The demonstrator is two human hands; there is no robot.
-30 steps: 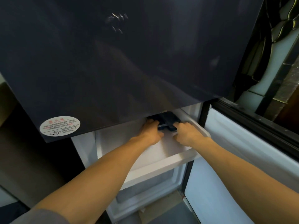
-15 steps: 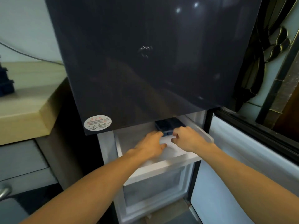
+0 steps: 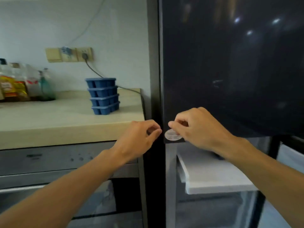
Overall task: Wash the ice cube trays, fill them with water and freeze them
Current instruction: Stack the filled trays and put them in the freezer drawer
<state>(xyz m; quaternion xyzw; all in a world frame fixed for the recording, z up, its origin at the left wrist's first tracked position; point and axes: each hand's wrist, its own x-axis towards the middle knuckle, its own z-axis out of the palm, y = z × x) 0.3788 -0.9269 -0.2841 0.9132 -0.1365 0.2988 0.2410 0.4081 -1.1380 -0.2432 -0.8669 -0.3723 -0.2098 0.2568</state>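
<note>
**Empty hands at the fridge**

Head view: the left hand [image 3: 139,137] and right hand [image 3: 197,129] hover loosely curled, holding nothing, before the dark fridge door [image 3: 230,63]. Four blue ice cube trays [image 3: 103,96] stand stacked on the counter [image 3: 49,122]. The white freezer drawer [image 3: 213,180] is pulled out.

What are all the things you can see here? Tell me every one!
ice cube trays: four, blue, stacked on the counter
counter: one, beige, left of the fridge
fridge: one, dark door, on the right
sticker: one, white, round, bottom corner of the fridge door
drawer: one, white, pulled out below the fridge door
sockets: one row, yellowish, on the wall
cord: one, grey, plugged into the sockets
packets: several, red, yellow and white, far left on the counter
bottle: one, green, beside the packets
appliance: one, grey, under the counter
left hand: empty, loosely curled, by the counter edge
right hand: empty, loosely curled, partly covering the sticker
</note>
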